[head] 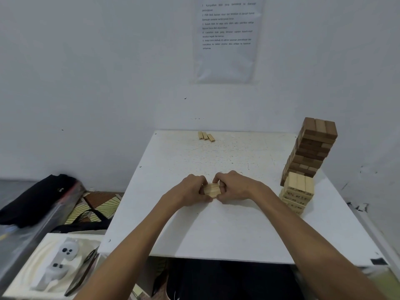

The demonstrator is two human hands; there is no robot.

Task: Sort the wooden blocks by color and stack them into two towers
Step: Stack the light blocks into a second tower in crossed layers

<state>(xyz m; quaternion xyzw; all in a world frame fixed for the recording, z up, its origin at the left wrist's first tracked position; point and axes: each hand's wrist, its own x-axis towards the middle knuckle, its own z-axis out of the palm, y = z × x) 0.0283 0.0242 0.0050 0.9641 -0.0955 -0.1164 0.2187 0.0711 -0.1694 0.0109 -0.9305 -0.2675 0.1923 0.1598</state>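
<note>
At the middle of the white table [227,230], my left hand [190,191] and my right hand [232,187] grip a small bundle of light wooden blocks [212,190] from both sides, fingers curled round its ends. A tall tower of dark brown blocks [311,148] stands at the table's right side, leaning slightly. In front of it stands a shorter tower of light blocks [297,192]. Three loose light blocks [206,135] lie side by side at the far edge.
A printed sheet [227,37] hangs on the white wall behind the table. To the left, below table height, lie a black bag [36,198] and a white tray with game controllers [58,260]. The table's right edge is near the towers.
</note>
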